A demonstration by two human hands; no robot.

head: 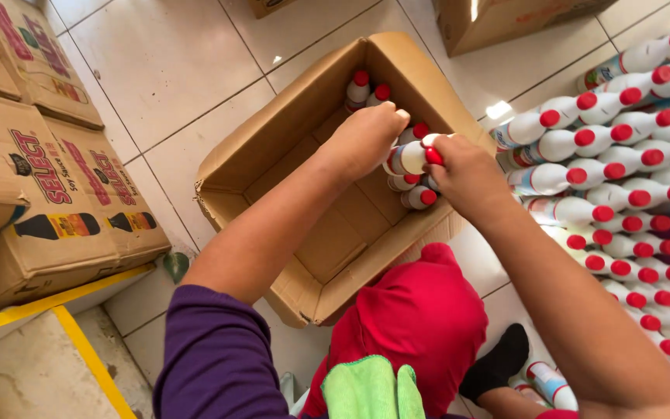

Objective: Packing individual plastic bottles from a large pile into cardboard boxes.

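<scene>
Head view, near to far. Green cloth (370, 388) over a red-clad knee, purple sleeve at near left. Left: stacked printed cartons (48, 194) beside a yellow-edged step (79, 341). Pale glazed floor tiles (164, 62) (grey grout, sunlit patches). Centre: open cardboard box (273, 167), flaps out, on the tiles. Left hand (366, 136) and right hand (463, 174) together grasp a white red-capped bottle (411, 157) over the box's right side, above bottles already inside. Right: rows of matching bottles (630, 178) lying on the floor. Far: more cartons.

Bottle (408, 157) partly behind hands (471, 174)
</scene>
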